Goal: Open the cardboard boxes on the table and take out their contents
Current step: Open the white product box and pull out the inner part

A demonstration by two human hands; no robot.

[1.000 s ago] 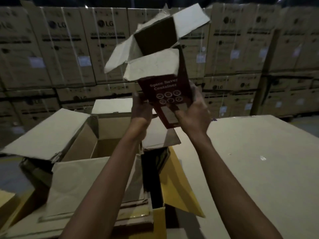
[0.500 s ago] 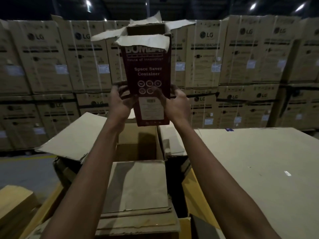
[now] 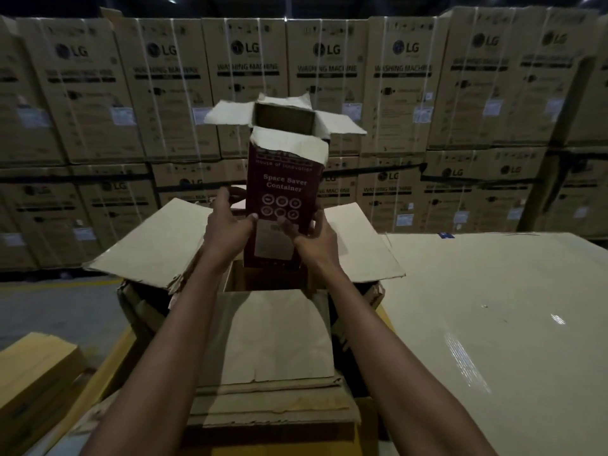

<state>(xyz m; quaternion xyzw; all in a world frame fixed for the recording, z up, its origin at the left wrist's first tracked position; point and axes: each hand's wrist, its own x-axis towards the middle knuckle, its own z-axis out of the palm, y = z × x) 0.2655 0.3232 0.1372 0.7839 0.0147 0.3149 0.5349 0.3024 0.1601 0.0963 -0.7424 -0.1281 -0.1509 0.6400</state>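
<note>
A dark red carton [image 3: 283, 179] marked "Space Saver Container" stands upright in the air, its white top flaps spread open and its inside dark. My left hand [image 3: 227, 227] grips its lower left side and my right hand [image 3: 314, 233] grips its lower right side, thumbs on the front. Its bottom edge hangs just above the mouth of a big brown cardboard box [image 3: 154, 245], whose flaps are folded outwards, the near one lying towards me.
A pale table top [image 3: 493, 324] stretches to the right. Stacked LG washing machine cartons [image 3: 171, 93] form a wall behind. A yellowish box [image 3: 33, 366] lies at lower left, beside grey floor [image 3: 59, 307].
The red carton went from tilted with its mouth towards me to upright, then came down closer to the big box's opening. Both hands kept their hold.
</note>
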